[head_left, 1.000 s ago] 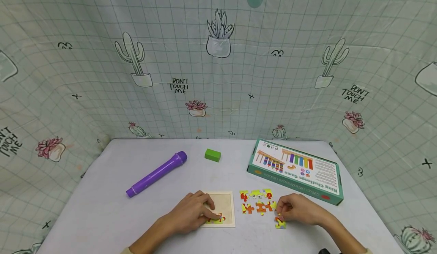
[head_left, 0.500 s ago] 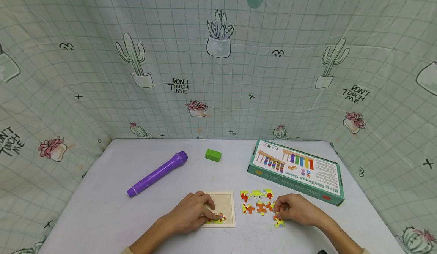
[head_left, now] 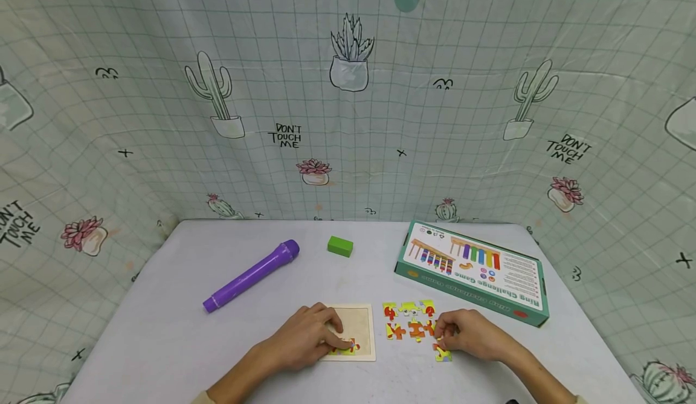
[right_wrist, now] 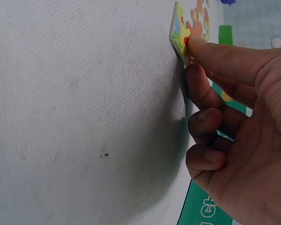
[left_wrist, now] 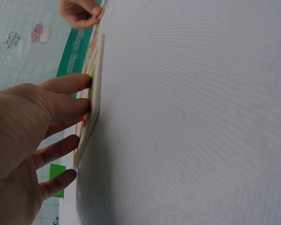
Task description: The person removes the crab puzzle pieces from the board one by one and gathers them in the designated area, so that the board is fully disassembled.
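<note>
My left hand [head_left: 301, 339] rests over a pale wooden puzzle tray [head_left: 357, 318]. Its thumb and fingertips touch yellow and red jigsaw pieces [head_left: 350, 348] along the tray's near side, partly hidden by the hand. In the left wrist view the fingers of the left hand [left_wrist: 42, 126] are fairly straight along the tray's edge [left_wrist: 98, 89]. Right of the loose pieces, my right hand [head_left: 472, 333] pinches a yellow jigsaw piece [head_left: 443, 354]. The right wrist view shows thumb and index finger at the corner of this jigsaw piece [right_wrist: 179, 33], low over the table.
Between tray and right hand lie several loose jigsaw pieces [head_left: 415, 330] in two rows. A green-edged game box [head_left: 473, 271] lies behind the right hand. Farther back are a green block [head_left: 340, 246] and, to the left, a purple toy microphone [head_left: 252, 275]. A patterned cloth [head_left: 348, 120] hangs behind the table.
My right hand has shifted slightly left with the pinched jigsaw piece, closer to the loose pieces. The left hand has stayed on the tray.
</note>
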Demonstrator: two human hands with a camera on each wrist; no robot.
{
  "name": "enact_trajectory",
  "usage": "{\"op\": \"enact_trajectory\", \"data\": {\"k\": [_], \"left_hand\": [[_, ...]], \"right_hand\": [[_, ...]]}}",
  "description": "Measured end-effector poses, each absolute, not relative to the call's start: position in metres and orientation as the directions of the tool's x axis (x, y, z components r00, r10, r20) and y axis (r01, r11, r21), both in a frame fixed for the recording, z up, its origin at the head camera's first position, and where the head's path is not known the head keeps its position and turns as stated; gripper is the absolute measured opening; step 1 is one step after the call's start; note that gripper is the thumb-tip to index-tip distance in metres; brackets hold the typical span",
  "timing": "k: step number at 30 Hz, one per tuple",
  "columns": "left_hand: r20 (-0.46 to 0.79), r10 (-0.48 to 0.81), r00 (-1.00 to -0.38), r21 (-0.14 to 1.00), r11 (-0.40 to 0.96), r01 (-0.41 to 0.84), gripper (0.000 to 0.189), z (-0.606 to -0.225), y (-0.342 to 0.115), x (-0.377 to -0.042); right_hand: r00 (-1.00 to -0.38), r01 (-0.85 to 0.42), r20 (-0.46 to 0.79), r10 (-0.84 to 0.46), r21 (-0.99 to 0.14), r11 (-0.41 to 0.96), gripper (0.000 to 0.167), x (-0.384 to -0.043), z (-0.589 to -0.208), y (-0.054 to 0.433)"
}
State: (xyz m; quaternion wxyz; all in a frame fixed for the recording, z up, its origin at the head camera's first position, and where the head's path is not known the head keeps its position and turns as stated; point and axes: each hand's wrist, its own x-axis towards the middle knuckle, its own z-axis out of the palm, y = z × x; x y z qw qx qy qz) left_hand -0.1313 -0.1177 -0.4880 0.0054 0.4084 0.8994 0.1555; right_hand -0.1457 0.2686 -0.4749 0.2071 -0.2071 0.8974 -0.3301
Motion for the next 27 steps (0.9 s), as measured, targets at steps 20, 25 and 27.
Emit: {"op": "enact_trajectory", "data": {"k": [20,25,27], "left_hand": [[0.128,0.73,-0.671,0.308,0.614,0.727,0.031,-0.4882,-0.1184,-0.1309],[0.124,0.733,-0.669,0.31,0.611,0.728,0.033,-0.4877,-0.1186,-0.131],[0.119,0.733,-0.67,0.31,0.614,0.726,0.033,-0.4876,-0.1188,-0.1309]], "right_hand": [[-0.834,-0.23,-0.236,-0.498,-0.673,0.703,0.009,-0.144,-0.4755,0.2667],[-0.837,-0.233,-0.236,-0.493,-0.661,0.713,0.008,-0.1448,-0.475,0.2668],[-0.842,-0.243,-0.224,-0.491,-0.655,0.715,0.009,-0.1455,-0.4741,0.2651]]}}
